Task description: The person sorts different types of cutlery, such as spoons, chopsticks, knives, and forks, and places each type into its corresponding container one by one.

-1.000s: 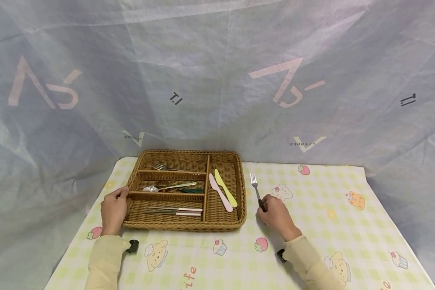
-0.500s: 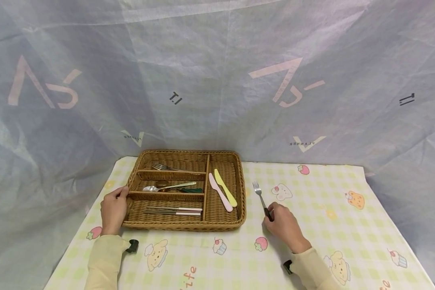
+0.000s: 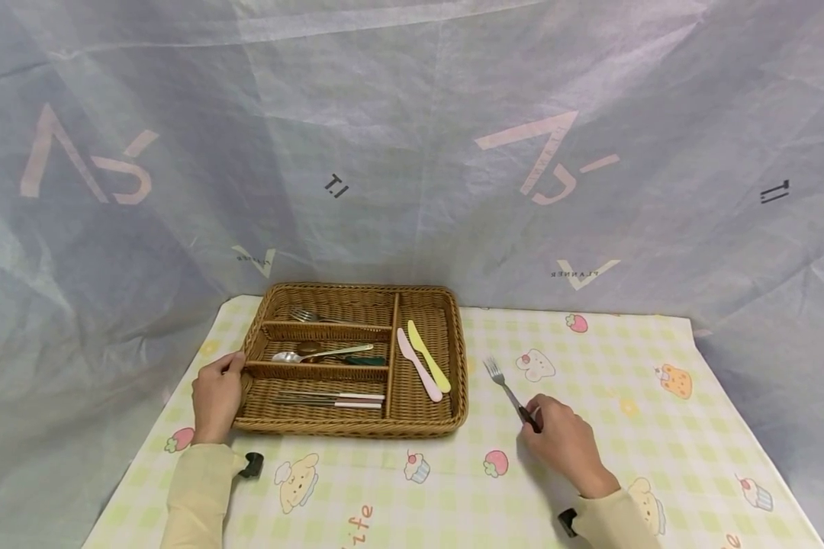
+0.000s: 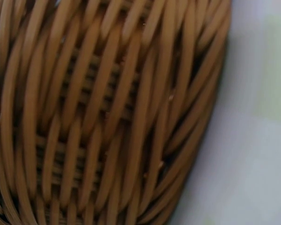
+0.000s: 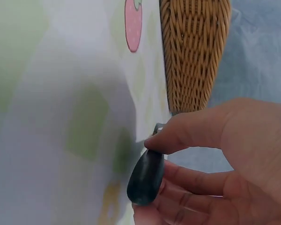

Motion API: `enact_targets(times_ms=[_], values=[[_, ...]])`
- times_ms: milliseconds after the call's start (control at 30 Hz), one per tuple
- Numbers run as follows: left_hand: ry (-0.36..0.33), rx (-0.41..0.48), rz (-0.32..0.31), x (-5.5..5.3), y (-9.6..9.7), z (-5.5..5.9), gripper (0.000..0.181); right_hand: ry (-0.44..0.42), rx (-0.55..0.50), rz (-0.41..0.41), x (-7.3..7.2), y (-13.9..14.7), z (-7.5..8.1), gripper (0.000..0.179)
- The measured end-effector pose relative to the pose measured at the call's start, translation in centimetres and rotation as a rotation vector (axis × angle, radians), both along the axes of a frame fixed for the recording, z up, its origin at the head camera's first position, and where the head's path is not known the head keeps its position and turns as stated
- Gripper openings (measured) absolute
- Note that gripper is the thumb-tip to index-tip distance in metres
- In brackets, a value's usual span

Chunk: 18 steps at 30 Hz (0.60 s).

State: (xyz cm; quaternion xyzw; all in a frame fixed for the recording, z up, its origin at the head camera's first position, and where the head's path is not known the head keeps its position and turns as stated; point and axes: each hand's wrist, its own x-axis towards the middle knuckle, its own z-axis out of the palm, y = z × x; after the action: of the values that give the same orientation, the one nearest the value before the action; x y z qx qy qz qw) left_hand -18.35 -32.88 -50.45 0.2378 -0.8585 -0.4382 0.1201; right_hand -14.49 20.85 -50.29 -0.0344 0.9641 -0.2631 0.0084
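Note:
My right hand (image 3: 568,446) pinches a fork (image 3: 511,396) by its dark handle, right of the basket, with the metal tines pointing away to the upper left. In the right wrist view, thumb and fingers hold the rounded end of the dark handle (image 5: 147,178). At the left end of a brown wicker cutlery basket (image 3: 346,428), my left hand (image 3: 217,395) grips the rim; most of its fingers are hidden. Only the woven basket wall (image 4: 98,103) and some cloth show in the left wrist view.
Inside the basket lie a fork (image 3: 305,314) at the back, spoons (image 3: 288,357) in the middle, white-ended chopsticks (image 3: 357,405) in front, and a pink knife (image 3: 422,370) and a yellow knife (image 3: 426,352) on the right. A checked tablecloth (image 3: 453,496) lies beneath; a grey cloth (image 3: 412,152) hangs behind.
My right hand has drawn back toward the lower right with the fork, away from the basket. The left hand and the basket stay in place.

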Motion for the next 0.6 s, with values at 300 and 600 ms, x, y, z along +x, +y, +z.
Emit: enact_targets(times_ms=[300, 600], values=[[-0.006, -0.009, 0.004, -0.1, 0.0, 0.1, 0.056, 0.004, 0.042, -0.012, 0.4, 1.5, 1.0, 0.021], [-0.014, 0.010, -0.001, -0.1, 0.0, 0.1, 0.057, 0.168, 0.062, 0.066, -0.6, 1.5, 3.3, 0.020]])
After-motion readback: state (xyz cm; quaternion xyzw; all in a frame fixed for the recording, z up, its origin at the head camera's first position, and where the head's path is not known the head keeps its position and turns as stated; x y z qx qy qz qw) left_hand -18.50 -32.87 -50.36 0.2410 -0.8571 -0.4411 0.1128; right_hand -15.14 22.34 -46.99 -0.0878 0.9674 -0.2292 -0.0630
